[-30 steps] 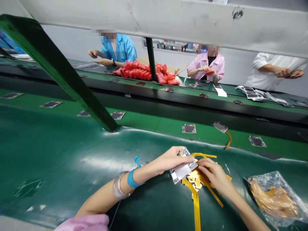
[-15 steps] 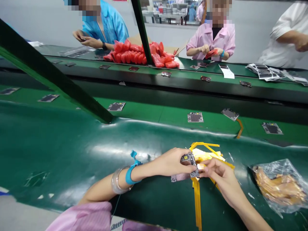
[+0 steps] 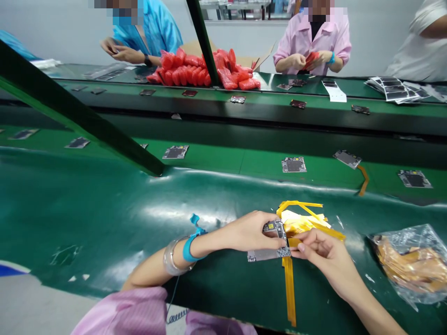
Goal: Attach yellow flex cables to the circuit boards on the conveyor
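Observation:
My left hand (image 3: 256, 231) grips a small circuit board (image 3: 268, 254) between thumb and fingers, above the green mat. The board carries a yellow square and a grey shield plate. From the right, my right hand (image 3: 321, 253) pinches an orange flex cable (image 3: 295, 243) against the board's right edge. Whether the cable is joined to the board cannot be made out. Just behind the hands lies a pile of yellow strips (image 3: 303, 222), and more yellow strips (image 3: 289, 288) hang down below the board. My left wrist wears a blue strap (image 3: 190, 248) with a cord.
Boards (image 3: 294, 164) lie spaced along the green belt (image 3: 240, 160); one (image 3: 347, 158) trails an orange cable. A clear bag of orange cables (image 3: 412, 265) sits at right. A slanted green post (image 3: 87, 116) crosses the left. Co-workers sit beyond, near red bubble-wrap packets (image 3: 188, 70).
The view has tilted down slightly. Boards on the near belt have shifted right. My hands stay together at the board's edge, and the cable in my right hand now shows orange instead of shiny.

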Demonstrator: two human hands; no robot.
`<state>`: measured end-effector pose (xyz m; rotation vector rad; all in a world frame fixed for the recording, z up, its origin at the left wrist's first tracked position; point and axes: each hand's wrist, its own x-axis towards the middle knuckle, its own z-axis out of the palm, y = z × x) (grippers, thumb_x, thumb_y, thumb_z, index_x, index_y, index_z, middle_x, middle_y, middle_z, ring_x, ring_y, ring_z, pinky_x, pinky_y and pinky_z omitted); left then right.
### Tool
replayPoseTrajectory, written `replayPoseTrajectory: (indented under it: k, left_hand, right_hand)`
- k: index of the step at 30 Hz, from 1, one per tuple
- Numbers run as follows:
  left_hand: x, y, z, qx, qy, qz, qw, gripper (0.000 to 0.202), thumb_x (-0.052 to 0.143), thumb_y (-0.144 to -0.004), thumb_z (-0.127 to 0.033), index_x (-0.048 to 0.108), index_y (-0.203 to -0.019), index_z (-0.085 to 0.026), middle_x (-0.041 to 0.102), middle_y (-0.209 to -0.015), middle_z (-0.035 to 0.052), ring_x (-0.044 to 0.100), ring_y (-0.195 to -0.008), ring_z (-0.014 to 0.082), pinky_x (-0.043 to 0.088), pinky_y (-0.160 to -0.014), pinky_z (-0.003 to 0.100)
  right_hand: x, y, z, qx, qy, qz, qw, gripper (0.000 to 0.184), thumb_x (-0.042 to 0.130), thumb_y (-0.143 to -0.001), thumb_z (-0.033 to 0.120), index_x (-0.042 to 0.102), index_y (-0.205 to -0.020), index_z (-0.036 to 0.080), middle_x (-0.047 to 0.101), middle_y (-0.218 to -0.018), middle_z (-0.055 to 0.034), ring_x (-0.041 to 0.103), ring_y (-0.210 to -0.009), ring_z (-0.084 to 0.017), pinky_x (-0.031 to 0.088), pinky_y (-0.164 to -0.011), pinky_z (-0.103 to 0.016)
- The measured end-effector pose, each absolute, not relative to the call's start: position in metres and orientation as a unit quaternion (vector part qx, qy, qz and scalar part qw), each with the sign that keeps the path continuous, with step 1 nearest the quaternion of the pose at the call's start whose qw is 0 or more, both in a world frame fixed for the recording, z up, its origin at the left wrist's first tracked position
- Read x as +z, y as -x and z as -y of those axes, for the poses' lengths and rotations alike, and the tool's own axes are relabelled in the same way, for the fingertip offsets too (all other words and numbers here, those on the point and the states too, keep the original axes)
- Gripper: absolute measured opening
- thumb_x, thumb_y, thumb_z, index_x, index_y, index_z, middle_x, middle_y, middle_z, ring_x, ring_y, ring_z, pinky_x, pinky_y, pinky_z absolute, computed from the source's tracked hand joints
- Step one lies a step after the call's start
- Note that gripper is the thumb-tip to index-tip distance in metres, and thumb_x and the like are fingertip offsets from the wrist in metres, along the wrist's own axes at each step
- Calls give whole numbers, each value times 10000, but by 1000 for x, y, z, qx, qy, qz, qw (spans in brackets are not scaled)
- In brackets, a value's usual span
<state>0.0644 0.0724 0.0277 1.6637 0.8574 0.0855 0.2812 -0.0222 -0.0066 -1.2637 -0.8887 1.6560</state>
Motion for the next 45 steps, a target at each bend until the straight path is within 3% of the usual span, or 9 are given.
replayPoseTrajectory:
  k: [7,13,18,24,29,33,45]
  left_hand:
    - [28,-64,-72,23,-720,-363,591,278,660,-809,-428,579,-832,-162,505,-703,-40,393,-610,90,290,-498,203]
    - [29,-63,-71,19,-708,-368,602,292,657,-815,-439,546,-829,-169,518,-692,-54,408,-598,82,306,-490,188]
    - [27,-64,-70,5,-733,-364,575,247,661,-803,-397,554,-798,-174,491,-645,-67,375,-571,73,282,-475,184]
    - [29,-66,-69,12,-741,-380,553,233,648,-812,-389,543,-816,-181,508,-630,-74,392,-564,72,288,-472,178]
    - [32,-68,-67,5,-739,-388,551,228,640,-811,-398,579,-843,-181,520,-629,-68,386,-566,79,278,-467,181]
    - [32,-70,-65,-4,-752,-392,530,254,650,-787,-411,563,-756,-174,526,-618,-56,388,-547,80,247,-462,196]
    - [18,-77,-60,28,-748,-399,529,335,698,-717,-387,466,-620,-166,365,-589,-67,297,-580,83,196,-485,213]
  right_hand:
    - [-9,-287,22,685,495,370,387,284,815,-842,388,646,-778,168,710,-982,-55,720,-881,-175,624,-869,-312]
    - [-8,-284,23,676,490,372,405,306,822,-832,399,647,-744,164,691,-927,-46,720,-862,-171,632,-852,-305]
    - [-7,-283,23,704,467,375,380,327,813,-838,411,614,-747,167,701,-1006,-52,717,-895,-168,631,-855,-296]
    - [-8,-279,25,689,502,384,354,304,765,-865,481,677,-918,196,673,-909,-15,696,-887,-163,632,-885,-323]
    - [-8,-276,27,676,522,393,341,364,746,-857,533,645,-829,184,647,-819,-7,701,-831,-177,642,-857,-341]
    - [-10,-278,28,679,517,413,317,356,720,-878,527,617,-838,189,646,-803,3,677,-807,-163,627,-879,-361]
    - [-11,-277,30,663,521,455,288,375,662,-905,544,583,-837,184,677,-805,-23,667,-798,-176,593,-850,-350]
